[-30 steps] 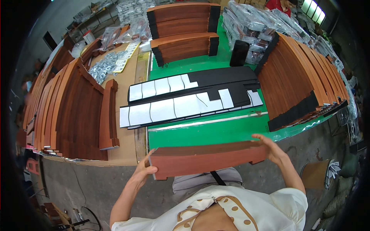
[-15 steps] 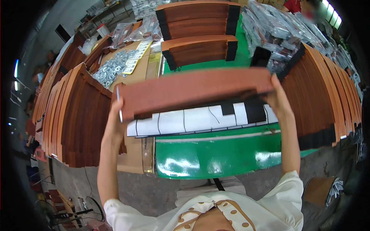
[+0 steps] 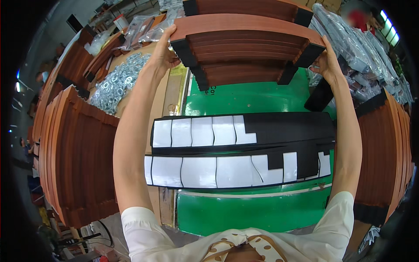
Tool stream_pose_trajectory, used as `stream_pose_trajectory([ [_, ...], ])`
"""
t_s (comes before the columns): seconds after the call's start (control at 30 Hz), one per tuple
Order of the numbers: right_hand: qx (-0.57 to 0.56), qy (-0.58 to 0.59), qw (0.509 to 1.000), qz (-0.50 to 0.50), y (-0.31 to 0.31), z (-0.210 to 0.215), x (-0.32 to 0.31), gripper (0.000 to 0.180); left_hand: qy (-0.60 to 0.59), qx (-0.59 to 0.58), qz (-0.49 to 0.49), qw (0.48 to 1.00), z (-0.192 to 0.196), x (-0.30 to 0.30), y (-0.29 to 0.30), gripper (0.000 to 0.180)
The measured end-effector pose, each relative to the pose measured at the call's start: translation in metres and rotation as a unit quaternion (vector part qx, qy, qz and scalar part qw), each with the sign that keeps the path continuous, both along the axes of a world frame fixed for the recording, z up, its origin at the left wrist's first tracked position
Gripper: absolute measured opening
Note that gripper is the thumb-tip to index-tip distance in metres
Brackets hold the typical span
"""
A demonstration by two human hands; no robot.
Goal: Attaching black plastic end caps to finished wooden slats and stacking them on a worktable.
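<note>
My left hand [image 3: 165, 50] and my right hand [image 3: 326, 63] grip the two ends of a curved reddish-brown wooden board [image 3: 248, 24]. It sits at the top of a stack of similar boards [image 3: 244, 54] with black pads at their ends; whether it fully rests there I cannot tell. My fingers wrap behind the ends and are partly hidden. Nearer to me, between my forearms, lie two black strip sheets, a far one [image 3: 288, 126] and a near one [image 3: 196, 172], with white backing pieces partly gone from each.
A green table top [image 3: 235, 209] lies below. Large board stacks stand at the left [image 3: 83, 161] and right [image 3: 379, 153]. Metal washers [image 3: 120, 83] are heaped on cardboard at the left. Plastic-wrapped parts [image 3: 349, 43] and a dark phone-like object [image 3: 319, 95] are at the right. Another person stands far right.
Both hands have carried the board away from me, from above the black sheets to the stack at the back. Both sheets now show fully, and my view has shifted.
</note>
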State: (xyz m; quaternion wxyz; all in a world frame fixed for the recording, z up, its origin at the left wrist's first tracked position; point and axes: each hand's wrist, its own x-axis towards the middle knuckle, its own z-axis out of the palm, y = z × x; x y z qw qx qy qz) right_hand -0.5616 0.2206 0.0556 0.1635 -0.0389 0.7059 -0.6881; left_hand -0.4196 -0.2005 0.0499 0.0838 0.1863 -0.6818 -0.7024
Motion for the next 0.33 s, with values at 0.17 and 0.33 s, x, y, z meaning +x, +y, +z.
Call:
stream_pose_trajectory([
  [0.17,0.01,-0.009,1.0,-0.014,-0.005,-0.012,-0.025,0.071,-0.002,-0.003,0.026,1.0,-0.014,-0.023,-0.003,0.123],
  [0.33,0.026,-0.02,0.999,-0.002,-0.006,-0.022,-0.043,0.073,-0.012,-0.007,-0.002,1.0,-0.018,-0.027,-0.009,0.125],
])
